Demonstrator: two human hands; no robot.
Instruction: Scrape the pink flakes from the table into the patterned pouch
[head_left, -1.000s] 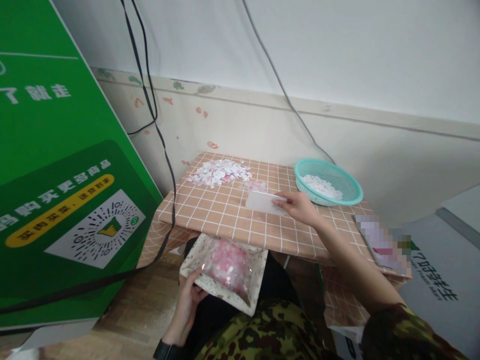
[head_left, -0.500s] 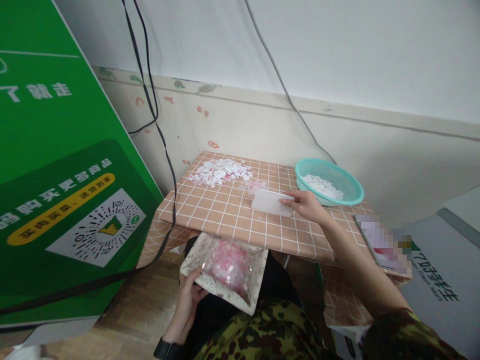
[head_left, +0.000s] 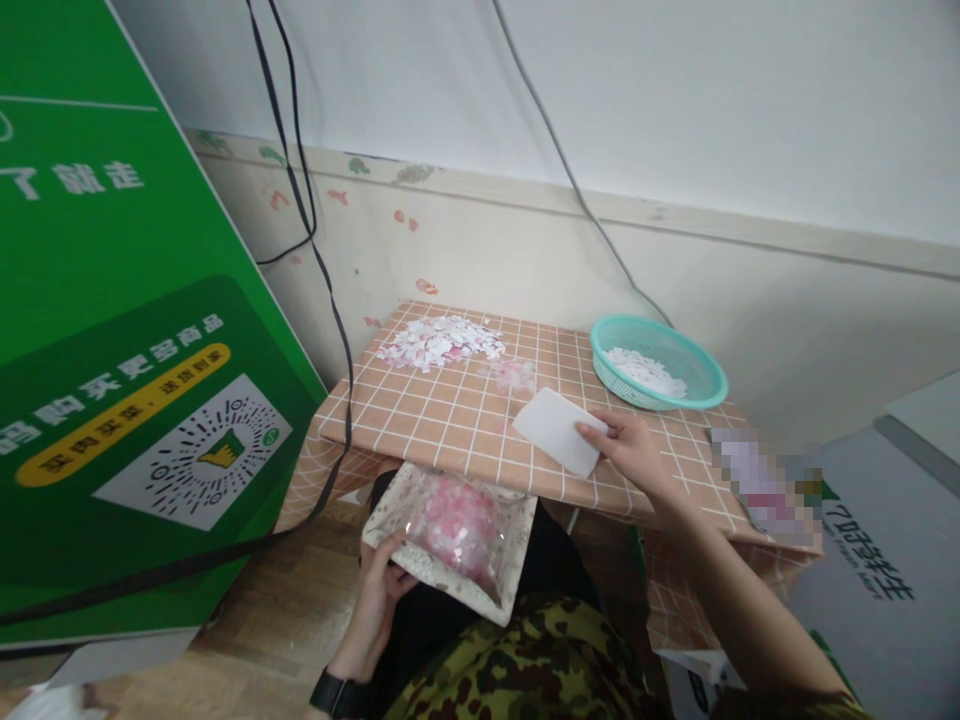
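Note:
With fingers closed on its left rim, my left hand (head_left: 382,590) holds a square, pale speckled tray (head_left: 517,550) over my lap, below the table edge. In the tray lies a heap of small pink and clear pieces (head_left: 459,522). My right hand (head_left: 626,448) pinches a white rectangular card (head_left: 556,430) by its right end, tilted just above the tabletop. Beyond the card's far edge, a small patch of pinkish clear pieces (head_left: 511,374) lies on the cloth. Farther back on the left is a larger pile of white and pink flakes (head_left: 441,343).
A turquoise basket (head_left: 697,380) holding white flakes (head_left: 643,370) stands at the table's back right. The checked tablecloth (head_left: 427,415) covers the table. A black cable (head_left: 334,310) hangs before the green panel (head_left: 82,330) on the left. A grey box (head_left: 892,490) stands at right.
The card in my right hand has moved slightly right and towards me, turning its flat face upward. My left hand and the tray stay nearly in place.

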